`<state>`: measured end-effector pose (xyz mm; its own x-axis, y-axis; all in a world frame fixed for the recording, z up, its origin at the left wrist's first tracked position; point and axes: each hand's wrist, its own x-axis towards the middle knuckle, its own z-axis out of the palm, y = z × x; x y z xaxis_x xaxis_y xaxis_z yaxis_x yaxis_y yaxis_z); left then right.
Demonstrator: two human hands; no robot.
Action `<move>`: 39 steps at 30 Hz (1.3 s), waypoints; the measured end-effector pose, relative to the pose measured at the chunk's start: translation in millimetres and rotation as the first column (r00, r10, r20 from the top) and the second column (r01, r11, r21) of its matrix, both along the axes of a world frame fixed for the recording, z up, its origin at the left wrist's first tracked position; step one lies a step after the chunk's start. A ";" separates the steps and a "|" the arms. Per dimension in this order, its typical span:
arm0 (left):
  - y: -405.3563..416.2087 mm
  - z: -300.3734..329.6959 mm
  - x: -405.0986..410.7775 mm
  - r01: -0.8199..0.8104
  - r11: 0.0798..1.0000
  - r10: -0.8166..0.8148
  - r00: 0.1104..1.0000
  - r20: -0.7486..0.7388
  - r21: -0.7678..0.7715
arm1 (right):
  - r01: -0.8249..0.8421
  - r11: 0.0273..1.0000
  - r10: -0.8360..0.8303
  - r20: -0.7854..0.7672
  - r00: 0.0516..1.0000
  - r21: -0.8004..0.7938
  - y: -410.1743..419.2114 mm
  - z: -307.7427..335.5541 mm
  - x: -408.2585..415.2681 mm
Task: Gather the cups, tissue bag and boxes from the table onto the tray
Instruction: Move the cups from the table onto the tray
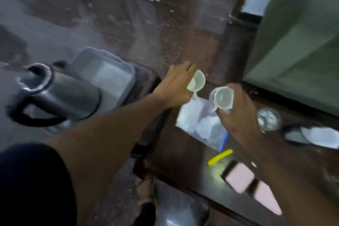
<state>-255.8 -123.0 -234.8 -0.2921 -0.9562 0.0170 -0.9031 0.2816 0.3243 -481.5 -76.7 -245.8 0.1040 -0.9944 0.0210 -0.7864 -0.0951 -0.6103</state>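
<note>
My left hand (174, 86) grips a small white cup (197, 81) tilted on its side, above the table's far left corner. My right hand (238, 115) holds another white cup (222, 98), its mouth facing me, together with what looks like a clear cup. Under both hands lies a clear plastic tissue bag (200, 124) with a blue strip, flat on the dark wooden table (176, 152). The grey plastic tray (108, 73) sits to the left, beyond the table's edge. Two pink boxes (240, 177) rest near the table's front. The frame is motion-blurred.
A steel kettle (58, 93) with a black handle stands in front of the tray at left. A clear glass (268, 119) and a black-and-white object (311, 136) sit at right. A yellow strip (220, 157) lies by the boxes. A green surface (297, 42) rises behind the table.
</note>
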 end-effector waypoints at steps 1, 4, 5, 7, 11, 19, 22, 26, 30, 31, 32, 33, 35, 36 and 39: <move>-11.0 14.6 35.9 -0.008 1.000 0.009 1.000 0.027 -0.028 | -0.037 0.999 0.037 0.033 0.999 -0.015 -15.4 9.4 34.6; -37.8 55.3 140.4 -0.051 0.996 0.059 0.992 0.114 -0.070 | -0.143 0.984 0.153 0.098 0.983 -0.104 -53.4 34.2 137.4; -44.9 66.6 172.6 -0.066 0.994 0.077 0.988 0.134 -0.085 | -0.174 0.976 0.190 0.114 0.975 -0.133 -63.2 40.6 169.5; -54.6 84.2 232.1 -0.087 0.990 0.103 0.983 0.153 -0.113 | -0.231 0.958 0.256 0.142 0.956 -0.172 -78.5 50.2 230.7; -54.8 94.0 321.9 -0.112 0.990 0.125 0.980 0.156 -0.089 | -0.309 0.935 0.334 0.144 0.931 -0.173 -95.8 48.2 327.4; -36.1 33.8 397.6 -0.003 0.995 -0.021 0.970 0.241 0.097 | -0.371 0.926 0.376 0.082 0.923 -0.068 -85.3 -10.8 403.6; -38.7 10.2 407.1 0.046 0.991 -0.079 0.959 0.271 0.126 | -0.373 0.927 0.374 0.023 0.927 -0.033 -82.6 -31.1 407.9; -42.6 -15.0 414.2 0.092 0.984 -0.140 0.930 0.339 0.154 | -0.408 0.912 0.409 -0.035 0.912 0.041 -84.4 -47.8 412.4; -46.4 -33.0 419.5 0.100 0.980 -0.154 0.924 0.349 0.170 | -0.428 0.903 0.430 -0.079 0.899 0.042 -85.2 -55.8 415.1; -46.6 -36.3 421.8 0.089 0.980 -0.146 0.928 0.343 0.177 | -0.432 0.901 0.434 -0.087 0.897 0.041 -85.4 -57.0 415.6; -46.5 -39.0 424.3 0.071 0.981 -0.130 0.932 0.338 0.181 | -0.439 0.897 0.441 -0.094 0.892 0.043 -85.2 -58.2 415.7; -46.1 -41.0 427.0 0.053 0.982 -0.112 0.935 0.335 0.181 | -0.450 0.892 0.452 -0.102 0.886 0.046 -85.1 -59.5 415.6; -45.3 -44.8 431.3 0.034 0.984 -0.092 0.935 0.342 0.173 | -0.474 0.878 0.479 -0.127 0.869 0.065 -84.7 -62.3 414.5; -44.8 -47.0 432.6 0.038 0.985 -0.095 0.932 0.349 0.168 | -0.488 0.870 0.494 -0.145 0.857 0.078 -84.1 -63.4 414.0; -44.4 -49.1 432.2 0.055 0.985 -0.108 0.934 0.342 0.162 | -0.503 0.857 0.515 -0.192 0.835 0.111 -81.0 -65.6 413.3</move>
